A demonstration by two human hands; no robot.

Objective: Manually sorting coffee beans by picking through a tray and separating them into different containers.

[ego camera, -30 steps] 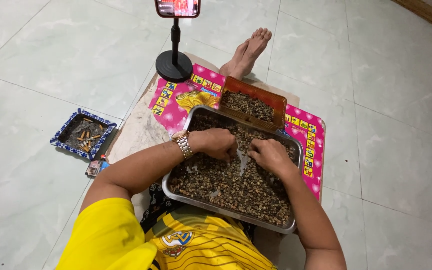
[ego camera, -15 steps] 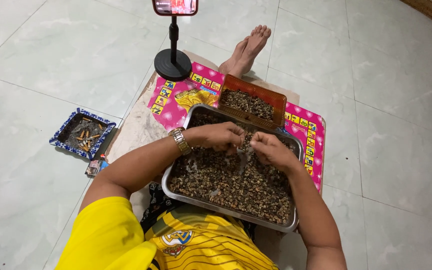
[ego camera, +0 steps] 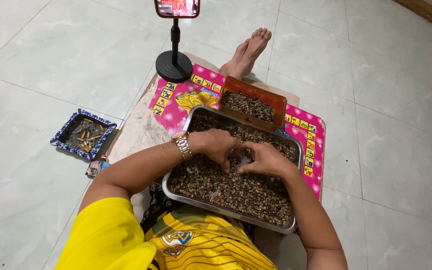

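At mid-frame both hands work in the metal tray (ego camera: pixel 176 187) of small dark beans (ego camera: pixel 236 192), the left hand (ego camera: pixel 216 145) curled loosely over them and the right hand (ego camera: pixel 263 160) pinching a few light, hard, roll-prone beans best taken by fingertips.

Left hand (ego camera: pixel 217 146) and right hand (ego camera: pixel 265 160) meet, fingers curled downward, forearms angled inward.

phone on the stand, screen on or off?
On. The phone atop the black stand shows a lit reddish image; only its lower part is in frame.
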